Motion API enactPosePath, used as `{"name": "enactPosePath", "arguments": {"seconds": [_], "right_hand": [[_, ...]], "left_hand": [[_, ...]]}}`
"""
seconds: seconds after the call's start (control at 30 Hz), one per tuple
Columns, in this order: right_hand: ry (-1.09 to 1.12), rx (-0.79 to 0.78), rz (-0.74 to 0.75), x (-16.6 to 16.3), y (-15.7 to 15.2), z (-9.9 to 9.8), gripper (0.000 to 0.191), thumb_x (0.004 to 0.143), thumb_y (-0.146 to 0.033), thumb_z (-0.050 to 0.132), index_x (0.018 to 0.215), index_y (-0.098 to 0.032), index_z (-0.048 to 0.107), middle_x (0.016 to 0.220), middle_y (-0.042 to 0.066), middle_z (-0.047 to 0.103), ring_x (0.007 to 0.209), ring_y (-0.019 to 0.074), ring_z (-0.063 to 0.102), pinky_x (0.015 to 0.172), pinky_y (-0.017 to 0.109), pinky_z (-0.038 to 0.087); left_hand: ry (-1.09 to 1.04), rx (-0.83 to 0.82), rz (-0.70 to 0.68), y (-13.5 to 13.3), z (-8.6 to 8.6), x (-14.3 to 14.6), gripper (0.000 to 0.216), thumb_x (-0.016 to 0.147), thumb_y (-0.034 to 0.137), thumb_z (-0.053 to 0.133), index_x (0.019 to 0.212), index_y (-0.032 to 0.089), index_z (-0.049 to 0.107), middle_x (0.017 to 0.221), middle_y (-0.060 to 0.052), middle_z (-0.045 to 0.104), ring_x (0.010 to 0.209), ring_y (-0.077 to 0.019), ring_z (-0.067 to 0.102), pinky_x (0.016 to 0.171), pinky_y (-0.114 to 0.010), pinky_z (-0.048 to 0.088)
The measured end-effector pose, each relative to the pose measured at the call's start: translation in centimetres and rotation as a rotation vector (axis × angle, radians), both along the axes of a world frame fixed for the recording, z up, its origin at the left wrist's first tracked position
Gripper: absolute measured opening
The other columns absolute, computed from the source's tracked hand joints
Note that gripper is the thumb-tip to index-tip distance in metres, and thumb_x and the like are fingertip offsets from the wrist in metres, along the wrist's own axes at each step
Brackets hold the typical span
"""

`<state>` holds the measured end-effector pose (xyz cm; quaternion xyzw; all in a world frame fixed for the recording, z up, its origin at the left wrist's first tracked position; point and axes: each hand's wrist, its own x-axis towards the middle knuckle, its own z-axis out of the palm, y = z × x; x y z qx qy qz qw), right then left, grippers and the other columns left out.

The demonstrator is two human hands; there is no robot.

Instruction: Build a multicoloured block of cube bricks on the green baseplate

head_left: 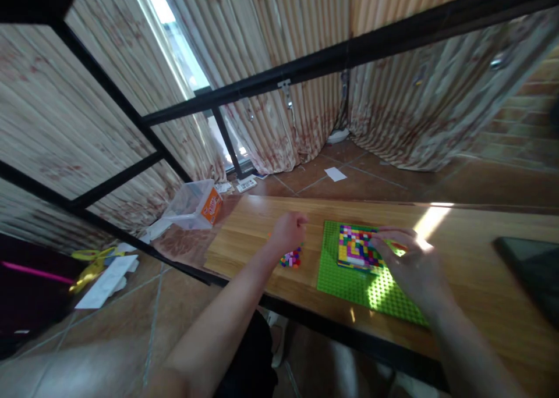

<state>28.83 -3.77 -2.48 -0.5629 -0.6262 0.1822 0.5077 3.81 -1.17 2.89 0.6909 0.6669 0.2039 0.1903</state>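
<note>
Above a small pile of loose coloured toy bricks (291, 259) on the table is my left hand (289, 232), slightly blurred. Its fingers are curled together, and anything between them is hidden. A block built of many-coloured bricks (356, 248) sits on a green studded baseplate (329, 276). My right hand (410, 267) reaches over the plate from the right, with thumb and fingers drawn together at the block's right side. What those fingers grip is too small to make out, and they cover part of the block.
The wooden table (244, 235) has a dark edge towards me. On its right lies a dark flat device (530, 276). A clear plastic bin (187, 206) with an orange label stands on the tiled floor beyond the left end. Dark metal bars (305, 69) cross before the curtains.
</note>
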Motion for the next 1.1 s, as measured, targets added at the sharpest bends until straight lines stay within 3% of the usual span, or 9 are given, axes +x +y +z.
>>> {"name": "enactPosePath", "arguments": {"seconds": [0.13, 0.4, 0.6, 0.7, 0.8, 0.87, 0.97, 1.1], "right_hand": [[-0.016, -0.049, 0.006, 0.5, 0.4, -0.2, 0.041, 0.082, -0.062, 0.058, 0.076, -0.025, 0.074, 0.096, 0.009, 0.074, 0.078, 0.0262, 0.070, 0.075, 0.046, 0.058], [-0.089, -0.004, 0.026, 0.3, 0.4, -0.2, 0.028, 0.084, -0.044, 0.056, 0.076, -0.025, 0.074, 0.092, 0.010, 0.075, 0.074, 0.0258, 0.069, 0.069, 0.043, 0.056], [-0.161, 0.005, 0.018, 1.1, 0.1, 0.2, 0.033, 0.088, -0.044, 0.051, 0.079, -0.023, 0.075, 0.088, 0.009, 0.074, 0.071, 0.0230, 0.068, 0.066, 0.037, 0.053], [-0.132, 0.009, 0.008, 1.9, -0.1, 0.3, 0.034, 0.088, -0.048, 0.052, 0.078, -0.023, 0.074, 0.086, 0.008, 0.074, 0.072, 0.0226, 0.068, 0.068, 0.037, 0.054], [0.010, 0.001, 0.037, 2.2, -0.7, 0.5, 0.033, 0.086, -0.051, 0.057, 0.081, -0.023, 0.074, 0.087, 0.007, 0.075, 0.075, 0.0223, 0.069, 0.071, 0.037, 0.056], [0.105, -0.021, 0.099, 2.0, -1.4, 0.8, 0.033, 0.085, -0.051, 0.060, 0.086, -0.022, 0.075, 0.088, 0.007, 0.076, 0.076, 0.0216, 0.070, 0.070, 0.036, 0.056], [0.172, -0.019, 0.212, 1.2, -2.8, 1.4, 0.031, 0.086, -0.047, 0.061, 0.091, -0.020, 0.075, 0.092, 0.008, 0.077, 0.081, 0.0216, 0.072, 0.072, 0.036, 0.057], [0.155, 0.009, 0.274, 0.1, -4.6, 2.3, 0.026, 0.090, -0.041, 0.058, 0.097, -0.023, 0.076, 0.094, 0.006, 0.078, 0.087, 0.0215, 0.072, 0.079, 0.037, 0.057]], "left_hand": [[0.129, -0.032, -0.028, -1.0, -0.3, -1.4, 0.021, 0.080, 0.007, 0.061, 0.092, 0.016, 0.076, 0.096, -0.009, 0.077, 0.095, -0.0221, 0.070, 0.094, -0.035, 0.054], [0.220, -0.058, -0.002, -1.2, -2.9, -0.2, 0.019, 0.073, 0.002, 0.062, 0.069, 0.019, 0.070, 0.086, -0.008, 0.074, 0.097, -0.0245, 0.070, 0.096, -0.037, 0.051], [0.157, 0.002, 0.042, -2.0, -1.9, 0.8, 0.015, 0.080, 0.005, 0.058, 0.076, 0.017, 0.065, 0.090, -0.010, 0.073, 0.095, -0.0250, 0.069, 0.093, -0.040, 0.050], [0.008, 0.039, 0.056, -4.1, -1.4, 2.3, 0.015, 0.087, 0.013, 0.052, 0.086, 0.018, 0.066, 0.084, -0.006, 0.072, 0.082, -0.0186, 0.070, 0.082, -0.033, 0.054], [-0.622, 0.059, 0.149, -6.2, -1.6, 4.4, 0.005, 0.078, 0.019, 0.067, 0.082, 0.016, 0.067, 0.073, -0.001, 0.070, 0.067, -0.0145, 0.066, 0.066, -0.026, 0.053], [-0.849, 0.070, 0.179, -7.1, -1.8, 5.9, 0.010, 0.072, 0.021, 0.073, 0.080, 0.016, 0.068, 0.069, 0.001, 0.069, 0.062, -0.0121, 0.064, 0.065, -0.025, 0.053], [-0.971, 0.073, 0.176, -7.7, -1.8, 7.7, 0.011, 0.071, 0.021, 0.074, 0.081, 0.015, 0.071, 0.070, 0.000, 0.071, 0.064, -0.0128, 0.065, 0.071, -0.029, 0.056], [-0.898, 0.090, 0.109, -7.8, -1.1, 9.3, 0.011, 0.076, 0.016, 0.069, 0.087, 0.016, 0.072, 0.082, -0.003, 0.075, 0.077, -0.0154, 0.070, 0.081, -0.033, 0.058]]}}
